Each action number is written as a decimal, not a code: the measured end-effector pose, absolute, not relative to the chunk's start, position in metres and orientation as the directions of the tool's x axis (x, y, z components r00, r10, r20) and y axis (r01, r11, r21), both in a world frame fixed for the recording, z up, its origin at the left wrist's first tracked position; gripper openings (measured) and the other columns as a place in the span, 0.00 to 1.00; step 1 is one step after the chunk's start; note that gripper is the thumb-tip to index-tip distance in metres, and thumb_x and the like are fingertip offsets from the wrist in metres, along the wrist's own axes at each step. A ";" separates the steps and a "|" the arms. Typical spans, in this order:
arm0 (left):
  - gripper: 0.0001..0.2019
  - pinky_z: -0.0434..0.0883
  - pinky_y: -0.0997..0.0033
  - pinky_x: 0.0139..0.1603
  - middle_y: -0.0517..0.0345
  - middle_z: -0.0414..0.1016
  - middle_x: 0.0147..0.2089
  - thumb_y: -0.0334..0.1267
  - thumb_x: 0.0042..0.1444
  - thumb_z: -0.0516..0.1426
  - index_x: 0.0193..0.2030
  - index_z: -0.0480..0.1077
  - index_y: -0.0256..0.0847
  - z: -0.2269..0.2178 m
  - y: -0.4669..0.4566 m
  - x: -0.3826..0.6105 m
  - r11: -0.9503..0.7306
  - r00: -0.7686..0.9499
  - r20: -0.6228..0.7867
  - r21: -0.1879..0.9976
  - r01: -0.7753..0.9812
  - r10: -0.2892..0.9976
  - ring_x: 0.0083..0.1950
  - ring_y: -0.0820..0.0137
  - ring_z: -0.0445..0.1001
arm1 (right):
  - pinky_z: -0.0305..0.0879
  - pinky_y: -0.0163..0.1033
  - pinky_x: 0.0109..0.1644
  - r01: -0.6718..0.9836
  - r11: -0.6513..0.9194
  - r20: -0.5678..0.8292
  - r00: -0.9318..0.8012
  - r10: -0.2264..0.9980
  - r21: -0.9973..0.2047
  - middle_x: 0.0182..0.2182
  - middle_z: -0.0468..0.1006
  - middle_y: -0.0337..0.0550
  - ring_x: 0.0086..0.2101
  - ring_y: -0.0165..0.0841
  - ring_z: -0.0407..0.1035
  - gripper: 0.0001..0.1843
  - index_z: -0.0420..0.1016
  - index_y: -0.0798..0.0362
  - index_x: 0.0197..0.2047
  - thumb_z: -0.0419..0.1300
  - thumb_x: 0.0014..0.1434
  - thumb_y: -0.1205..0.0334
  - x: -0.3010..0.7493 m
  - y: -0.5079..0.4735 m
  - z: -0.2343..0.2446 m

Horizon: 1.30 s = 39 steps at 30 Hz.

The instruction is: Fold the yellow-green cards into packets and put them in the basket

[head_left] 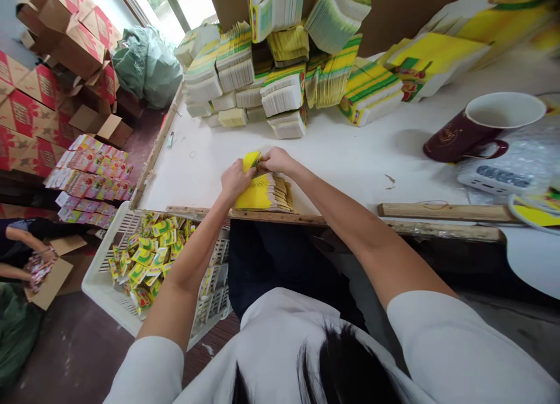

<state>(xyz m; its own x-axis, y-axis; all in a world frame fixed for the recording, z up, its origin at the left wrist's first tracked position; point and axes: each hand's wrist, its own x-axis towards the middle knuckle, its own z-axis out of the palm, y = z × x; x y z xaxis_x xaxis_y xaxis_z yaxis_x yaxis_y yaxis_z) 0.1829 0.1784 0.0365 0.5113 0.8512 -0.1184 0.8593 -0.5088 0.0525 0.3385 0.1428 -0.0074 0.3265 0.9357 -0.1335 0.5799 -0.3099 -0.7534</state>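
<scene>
Near the front edge of the white table point(350, 165), both of my hands meet over a small yellow packet point(251, 160). My left hand point(236, 178) is closed round its left side, thumb toward the middle. Closed at the packet's right side are the fingers of my right hand point(276, 161); the fingertips are partly hidden. Just below my hands lies a row of yellow flat packets point(262, 193), packed edge to edge along the table's edge. Behind, bundles of flat yellow, green and white packets point(282, 92) are stacked in a heap.
Left of my legs, a white plastic crate point(102, 287) holds many filled yellow packets point(153, 255). A maroon mug point(450, 133) and a wooden strip point(446, 212) are at right. Cardboard boxes point(30, 106) pile at left, where another person's hands point(48, 255) reach into an open box point(52, 281).
</scene>
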 end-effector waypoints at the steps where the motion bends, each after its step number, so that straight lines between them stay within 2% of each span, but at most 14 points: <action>1: 0.20 0.68 0.61 0.51 0.44 0.78 0.56 0.54 0.64 0.48 0.54 0.66 0.44 0.036 0.178 0.183 -0.504 0.507 -0.122 0.053 0.862 0.854 0.57 0.53 0.75 | 0.63 0.34 0.33 0.586 -0.308 -0.113 0.345 0.932 -0.749 0.21 0.78 0.43 0.28 0.34 0.71 0.15 0.83 0.56 0.29 0.62 0.56 0.53 0.340 0.139 -0.009; 3: 0.23 0.68 0.60 0.52 0.42 0.77 0.56 0.56 0.65 0.45 0.54 0.66 0.43 0.037 0.177 0.184 -0.494 0.496 -0.123 0.054 0.868 0.859 0.58 0.53 0.75 | 0.62 0.35 0.34 0.619 -0.304 -0.040 0.403 0.914 -0.724 0.24 0.80 0.46 0.30 0.35 0.71 0.19 0.84 0.56 0.30 0.59 0.59 0.51 0.344 0.132 -0.012; 6: 0.27 0.69 0.59 0.52 0.42 0.78 0.55 0.60 0.66 0.39 0.53 0.67 0.44 0.038 0.176 0.184 -0.478 0.484 -0.124 0.076 0.875 0.866 0.58 0.52 0.75 | 0.61 0.35 0.36 0.682 -0.276 0.058 0.424 0.904 -0.677 0.31 0.82 0.47 0.34 0.36 0.72 0.16 0.84 0.55 0.35 0.56 0.60 0.58 0.348 0.123 -0.015; 8: 0.28 0.69 0.60 0.51 0.43 0.78 0.55 0.61 0.66 0.38 0.53 0.67 0.44 0.040 0.179 0.185 -0.460 0.469 -0.154 0.089 0.883 0.870 0.57 0.53 0.76 | 0.59 0.35 0.36 0.699 -0.236 0.059 0.370 0.927 -0.675 0.31 0.82 0.45 0.35 0.36 0.71 0.15 0.84 0.54 0.36 0.55 0.59 0.61 0.352 0.117 -0.015; 12: 0.28 0.69 0.61 0.50 0.43 0.79 0.54 0.62 0.64 0.42 0.53 0.68 0.44 0.044 0.187 0.190 -0.445 0.454 -0.227 0.089 0.891 0.862 0.56 0.53 0.76 | 0.58 0.33 0.34 0.682 -0.109 -0.001 0.157 0.988 -0.723 0.21 0.76 0.36 0.29 0.31 0.67 0.14 0.81 0.52 0.26 0.60 0.56 0.54 0.362 0.096 -0.008; 16: 0.26 0.68 0.63 0.50 0.44 0.80 0.54 0.61 0.65 0.41 0.52 0.69 0.45 0.044 0.189 0.196 -0.485 0.488 -0.201 0.066 0.872 0.850 0.56 0.55 0.77 | 0.56 0.34 0.30 0.576 0.004 -0.114 -0.168 0.979 -0.817 0.15 0.64 0.32 0.23 0.28 0.59 0.22 0.74 0.51 0.18 0.59 0.56 0.47 0.368 0.073 -0.003; 17: 0.26 0.68 0.63 0.49 0.45 0.80 0.54 0.61 0.65 0.41 0.52 0.69 0.46 0.043 0.188 0.196 -0.494 0.495 -0.185 0.057 0.868 0.849 0.56 0.55 0.77 | 0.56 0.34 0.31 0.575 0.000 -0.116 -0.165 0.980 -0.818 0.16 0.64 0.32 0.23 0.28 0.59 0.23 0.74 0.52 0.18 0.58 0.57 0.46 0.369 0.070 -0.003; 19: 0.26 0.68 0.63 0.50 0.45 0.80 0.54 0.60 0.66 0.40 0.53 0.69 0.46 0.041 0.185 0.197 -0.507 0.506 -0.160 0.038 0.861 0.848 0.56 0.56 0.76 | 0.58 0.34 0.33 0.616 -0.035 -0.040 0.006 0.999 -0.787 0.20 0.70 0.35 0.25 0.29 0.63 0.20 0.79 0.53 0.26 0.58 0.59 0.48 0.369 0.069 -0.005; 21: 0.26 0.68 0.64 0.50 0.46 0.80 0.54 0.61 0.66 0.40 0.53 0.68 0.47 0.040 0.182 0.196 -0.514 0.511 -0.154 0.022 0.857 0.846 0.56 0.56 0.76 | 0.62 0.36 0.39 0.670 -0.094 0.097 0.243 0.965 -0.737 0.33 0.79 0.42 0.33 0.33 0.70 0.16 0.82 0.53 0.42 0.58 0.61 0.53 0.368 0.072 -0.007; 23: 0.26 0.68 0.63 0.49 0.46 0.80 0.54 0.61 0.66 0.40 0.53 0.68 0.47 0.040 0.181 0.196 -0.516 0.512 -0.152 0.014 0.856 0.845 0.56 0.56 0.76 | 0.64 0.38 0.45 0.729 -0.155 0.188 0.366 0.912 -0.667 0.47 0.79 0.49 0.41 0.38 0.72 0.20 0.78 0.53 0.56 0.57 0.62 0.59 0.367 0.076 -0.011; 24: 0.26 0.68 0.63 0.49 0.46 0.80 0.54 0.61 0.66 0.40 0.53 0.69 0.47 0.039 0.181 0.196 -0.516 0.511 -0.150 0.013 0.857 0.846 0.56 0.55 0.76 | 0.64 0.39 0.47 0.761 -0.178 0.200 0.376 0.905 -0.624 0.51 0.77 0.52 0.45 0.39 0.72 0.22 0.76 0.53 0.58 0.56 0.63 0.62 0.366 0.077 -0.013; 28: 0.27 0.69 0.63 0.48 0.45 0.80 0.52 0.61 0.66 0.40 0.51 0.69 0.47 0.039 0.182 0.196 -0.509 0.507 -0.136 0.019 0.860 0.851 0.55 0.54 0.77 | 0.63 0.41 0.45 0.844 -0.187 0.170 0.308 0.936 -0.502 0.51 0.76 0.52 0.48 0.42 0.70 0.24 0.73 0.51 0.61 0.48 0.66 0.66 0.359 0.070 -0.016; 33: 0.27 0.69 0.62 0.48 0.45 0.80 0.51 0.61 0.66 0.40 0.52 0.70 0.46 0.037 0.184 0.198 -0.493 0.493 -0.134 0.030 0.869 0.860 0.54 0.54 0.77 | 0.62 0.42 0.46 0.882 -0.167 0.177 0.268 0.947 -0.442 0.53 0.76 0.54 0.48 0.43 0.68 0.25 0.72 0.54 0.61 0.43 0.67 0.69 0.349 0.058 -0.014; 39: 0.28 0.68 0.62 0.47 0.45 0.80 0.51 0.61 0.66 0.40 0.52 0.70 0.46 0.038 0.182 0.198 -0.495 0.493 -0.136 0.017 0.869 0.860 0.55 0.53 0.76 | 0.61 0.43 0.44 0.843 -0.240 0.196 0.370 0.908 -0.481 0.47 0.78 0.57 0.46 0.45 0.68 0.16 0.75 0.57 0.51 0.50 0.65 0.65 0.346 0.073 -0.008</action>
<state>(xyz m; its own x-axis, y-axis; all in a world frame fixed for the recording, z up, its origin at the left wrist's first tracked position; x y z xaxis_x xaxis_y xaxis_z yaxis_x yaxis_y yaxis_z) 0.1984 0.1822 0.0378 0.4927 0.8595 -0.1358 0.8686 -0.4952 0.0173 0.3457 0.0726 -0.0078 0.3700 0.9082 0.1957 0.8431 -0.2398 -0.4814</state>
